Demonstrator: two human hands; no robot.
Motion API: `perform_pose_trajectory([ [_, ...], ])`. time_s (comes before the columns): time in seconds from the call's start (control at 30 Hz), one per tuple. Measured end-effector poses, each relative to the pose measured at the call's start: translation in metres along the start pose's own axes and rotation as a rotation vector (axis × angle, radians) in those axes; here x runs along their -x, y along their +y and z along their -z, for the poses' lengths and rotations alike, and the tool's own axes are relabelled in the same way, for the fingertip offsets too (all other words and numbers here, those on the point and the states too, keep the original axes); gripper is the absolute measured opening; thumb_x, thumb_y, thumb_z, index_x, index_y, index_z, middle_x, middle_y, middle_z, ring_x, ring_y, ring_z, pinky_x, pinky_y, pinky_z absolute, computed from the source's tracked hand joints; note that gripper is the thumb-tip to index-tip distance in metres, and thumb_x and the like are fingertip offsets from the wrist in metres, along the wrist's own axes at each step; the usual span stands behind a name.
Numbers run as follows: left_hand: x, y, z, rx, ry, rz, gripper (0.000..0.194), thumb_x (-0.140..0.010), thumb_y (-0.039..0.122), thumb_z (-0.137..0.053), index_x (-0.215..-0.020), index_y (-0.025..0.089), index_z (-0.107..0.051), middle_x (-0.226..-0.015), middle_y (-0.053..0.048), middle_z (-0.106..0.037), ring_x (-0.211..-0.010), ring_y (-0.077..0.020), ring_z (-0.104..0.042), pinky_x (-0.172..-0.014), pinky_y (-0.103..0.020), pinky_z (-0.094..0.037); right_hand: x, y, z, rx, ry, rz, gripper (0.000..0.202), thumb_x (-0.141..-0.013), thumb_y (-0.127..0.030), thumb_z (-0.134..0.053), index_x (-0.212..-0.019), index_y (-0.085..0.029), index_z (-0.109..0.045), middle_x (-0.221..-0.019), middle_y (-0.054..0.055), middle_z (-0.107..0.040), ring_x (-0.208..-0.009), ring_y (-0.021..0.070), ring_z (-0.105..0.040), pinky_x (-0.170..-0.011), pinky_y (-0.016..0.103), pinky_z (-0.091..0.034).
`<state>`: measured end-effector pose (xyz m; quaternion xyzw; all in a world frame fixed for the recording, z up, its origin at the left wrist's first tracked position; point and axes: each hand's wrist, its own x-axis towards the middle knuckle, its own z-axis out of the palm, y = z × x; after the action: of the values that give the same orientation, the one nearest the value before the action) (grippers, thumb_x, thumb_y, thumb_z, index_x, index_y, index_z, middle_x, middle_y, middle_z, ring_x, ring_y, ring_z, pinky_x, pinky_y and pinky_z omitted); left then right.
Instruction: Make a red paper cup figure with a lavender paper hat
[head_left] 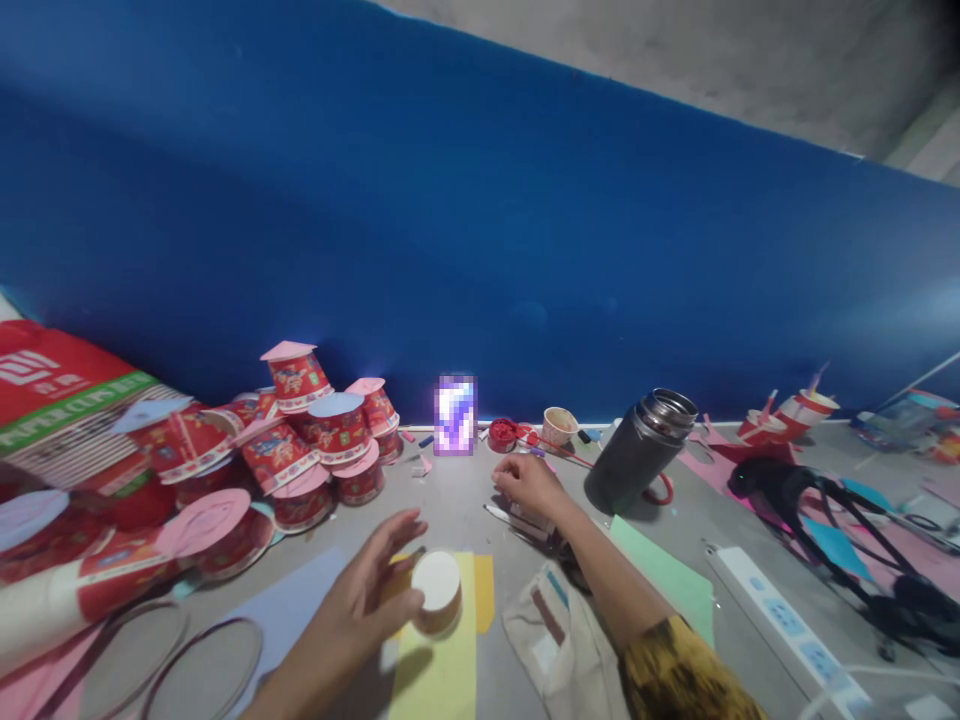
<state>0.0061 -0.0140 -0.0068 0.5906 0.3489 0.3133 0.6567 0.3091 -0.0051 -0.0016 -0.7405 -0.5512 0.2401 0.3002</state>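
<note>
My left hand is at the lower middle with its fingers apart. Its thumb reaches the near left side of a small round container with a white top, which stands on yellow paper. Whether the thumb touches it is hard to tell. My right hand hovers over the table farther forward, fingers curled in and pressed together; anything in them is too small to make out. Below that hand lies a white pen. A pale cloth pouch rests beneath my right forearm.
Red paper cups with paper tops are heaped at left. A black thermos, green paper and a white power strip lie at right. A blurred bright screen and a paper cup stand by the blue wall.
</note>
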Motion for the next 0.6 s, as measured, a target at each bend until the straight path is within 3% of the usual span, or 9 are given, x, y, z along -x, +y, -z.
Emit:
perform_pose_trajectory([
  [0.07, 0.012, -0.023, 0.001, 0.017, -0.019, 0.035, 0.091, -0.074, 0.06, -0.082, -0.152, 0.033, -0.044, -0.163, -0.017, -0.043, -0.144, -0.0387, -0.049, -0.118, -0.055, -0.041, -0.006, -0.002, -0.002, -0.003, 0.028, -0.015, 0.011, -0.084, -0.026, -0.07, -0.089, -0.018, -0.075, -0.075, 0.001, -0.073, -0.067, 0.0151, -0.065, -0.063, 0.024, -0.042],
  [0.13, 0.017, -0.038, -0.002, -0.016, -0.032, 0.009, 0.096, -0.07, 0.061, -0.085, -0.153, 0.036, -0.042, -0.164, -0.015, -0.042, -0.147, -0.0387, -0.045, -0.119, -0.056, -0.038, -0.017, -0.008, -0.004, -0.019, 0.061, -0.011, 0.023, -0.081, -0.025, -0.074, -0.103, -0.018, -0.073, -0.084, 0.001, -0.073, -0.073, 0.0159, -0.066, -0.067, 0.024, -0.045],
  [0.33, 0.018, -0.047, -0.014, -0.02, 0.115, -0.029, 0.089, -0.075, 0.071, -0.074, -0.151, 0.035, -0.045, -0.16, -0.014, -0.049, -0.147, -0.0373, -0.046, -0.122, -0.053, -0.034, -0.069, -0.031, -0.014, -0.074, 0.096, -0.019, 0.055, -0.07, -0.012, -0.083, -0.123, -0.016, -0.065, -0.109, 0.005, -0.071, -0.094, 0.019, -0.067, -0.085, 0.03, -0.054],
  [0.5, 0.017, -0.051, -0.012, -0.031, 0.091, -0.029, 0.09, -0.075, 0.074, -0.072, -0.15, 0.031, -0.046, -0.157, -0.017, -0.051, -0.145, -0.0369, -0.048, -0.121, -0.051, -0.036, -0.096, -0.04, -0.021, -0.136, 0.019, -0.089, 0.038, -0.097, -0.033, -0.07, -0.13, -0.017, -0.061, -0.127, 0.01, -0.066, -0.107, 0.0236, -0.068, -0.092, 0.044, -0.059],
  [0.6, 0.016, -0.053, -0.013, -0.007, 0.119, -0.025, 0.09, -0.075, 0.074, -0.072, -0.15, 0.031, -0.047, -0.158, -0.016, -0.051, -0.146, -0.0361, -0.047, -0.122, -0.05, -0.035, -0.102, -0.041, -0.021, -0.17, -0.015, -0.125, 0.037, -0.101, -0.037, -0.064, -0.132, -0.017, -0.061, -0.132, 0.011, -0.063, -0.112, 0.0251, -0.067, -0.093, 0.047, -0.059],
])
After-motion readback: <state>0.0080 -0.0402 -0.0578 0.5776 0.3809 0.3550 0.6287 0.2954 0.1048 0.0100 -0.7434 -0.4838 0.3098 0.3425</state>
